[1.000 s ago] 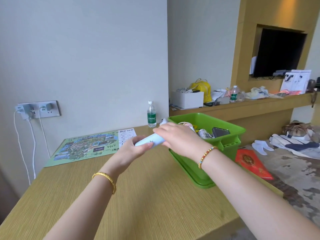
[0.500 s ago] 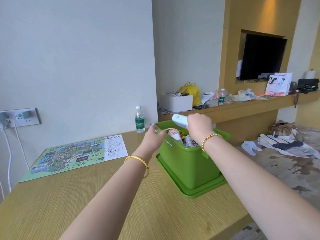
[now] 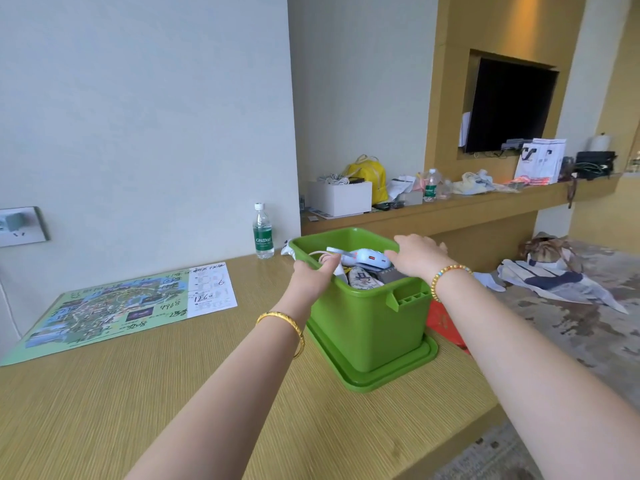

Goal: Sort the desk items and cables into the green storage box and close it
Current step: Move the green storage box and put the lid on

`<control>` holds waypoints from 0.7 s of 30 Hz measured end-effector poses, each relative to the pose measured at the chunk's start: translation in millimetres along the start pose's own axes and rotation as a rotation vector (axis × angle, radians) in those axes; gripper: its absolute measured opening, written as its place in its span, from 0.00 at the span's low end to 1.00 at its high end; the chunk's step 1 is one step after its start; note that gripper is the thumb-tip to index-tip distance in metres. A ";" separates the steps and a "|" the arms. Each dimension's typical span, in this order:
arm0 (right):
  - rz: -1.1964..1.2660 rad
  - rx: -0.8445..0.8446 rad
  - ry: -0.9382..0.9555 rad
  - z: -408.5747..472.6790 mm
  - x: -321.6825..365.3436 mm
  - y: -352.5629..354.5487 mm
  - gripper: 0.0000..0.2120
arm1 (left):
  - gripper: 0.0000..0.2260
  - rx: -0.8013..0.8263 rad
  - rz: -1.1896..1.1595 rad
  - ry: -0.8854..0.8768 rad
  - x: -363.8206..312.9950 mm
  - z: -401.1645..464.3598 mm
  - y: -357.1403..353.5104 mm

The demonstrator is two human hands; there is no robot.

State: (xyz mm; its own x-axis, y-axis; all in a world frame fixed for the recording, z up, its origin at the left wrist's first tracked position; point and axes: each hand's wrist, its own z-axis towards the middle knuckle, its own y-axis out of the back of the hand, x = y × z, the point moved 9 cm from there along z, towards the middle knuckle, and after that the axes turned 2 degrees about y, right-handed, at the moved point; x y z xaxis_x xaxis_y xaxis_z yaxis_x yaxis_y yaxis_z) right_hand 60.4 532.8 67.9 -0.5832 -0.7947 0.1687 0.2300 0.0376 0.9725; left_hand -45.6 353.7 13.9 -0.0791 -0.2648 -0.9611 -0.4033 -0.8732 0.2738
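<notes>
Being gripped at its rim by the left hand (image 3: 313,277) and right hand (image 3: 417,256), the green storage box (image 3: 367,320) is being steadied near a "Cestbon" bottle (image 3: 263,233).

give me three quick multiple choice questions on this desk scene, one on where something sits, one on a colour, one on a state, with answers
1. Where does the green storage box stand?
A. on its green lid on the desk
B. on the floor
C. on the map sheet

2. What colour is the label on the water bottle by the wall?
A. red
B. green
C. yellow

3. What state is the box in?
A. closed with the lid on
B. tipped on its side
C. open, with items inside

Answers:
1. A, the green lid lies flat under the box on the desk.
2. B, the bottle's label is green with white lettering.
3. C, the top is uncovered and a pale blue device lies on the pile inside, while the left hand and right hand hold the rim.
</notes>
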 end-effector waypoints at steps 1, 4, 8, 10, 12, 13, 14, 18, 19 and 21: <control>-0.006 0.046 -0.039 -0.8 -4.8 -5.0 0.25 | 0.33 0.010 -0.039 -0.002 -1.4 0.1 -5.1; 0.024 0.072 -0.063 5.9 -7.8 -10.7 0.27 | 0.23 0.030 -0.167 0.023 -4.5 -1.0 -14.7; 0.184 -0.082 -0.117 5.2 -20.9 1.8 0.10 | 0.23 0.011 -0.397 0.005 -3.4 -0.3 -19.7; 0.285 -0.105 -0.150 4.0 -29.4 2.3 0.14 | 0.22 0.008 -0.512 -0.022 -3.8 0.2 -20.6; 0.380 -0.141 -0.159 1.9 -33.6 3.4 0.18 | 0.25 0.025 -0.554 -0.027 -4.1 1.0 -21.0; 0.414 -0.165 -0.161 -0.1 -34.8 5.2 0.19 | 0.28 0.040 -0.561 -0.028 -5.3 0.5 -21.1; 0.439 -0.195 -0.162 -2.2 -36.1 7.7 0.20 | 0.31 0.057 -0.570 -0.030 -6.7 -0.1 -20.9; 0.474 -0.288 -0.136 -11.4 -26.9 29.8 0.20 | 0.28 0.057 -0.602 -0.112 -24.4 -5.6 -2.0; 0.465 -0.290 -0.117 -14.1 -19.1 36.2 0.20 | 0.26 0.043 -0.601 -0.139 -30.4 -7.0 7.3; 0.435 -0.291 -0.061 -18.0 1.2 46.9 0.18 | 0.27 0.012 -0.594 -0.189 -41.0 -11.6 30.1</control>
State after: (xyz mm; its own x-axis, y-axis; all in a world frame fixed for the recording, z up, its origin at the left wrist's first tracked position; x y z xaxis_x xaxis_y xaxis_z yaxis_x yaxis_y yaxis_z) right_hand 84.5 522.7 110.8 -0.4278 -0.7060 0.5644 0.6627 0.1796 0.7270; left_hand -44.0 333.5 61.9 0.0024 0.3428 -0.9394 -0.4385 -0.8439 -0.3091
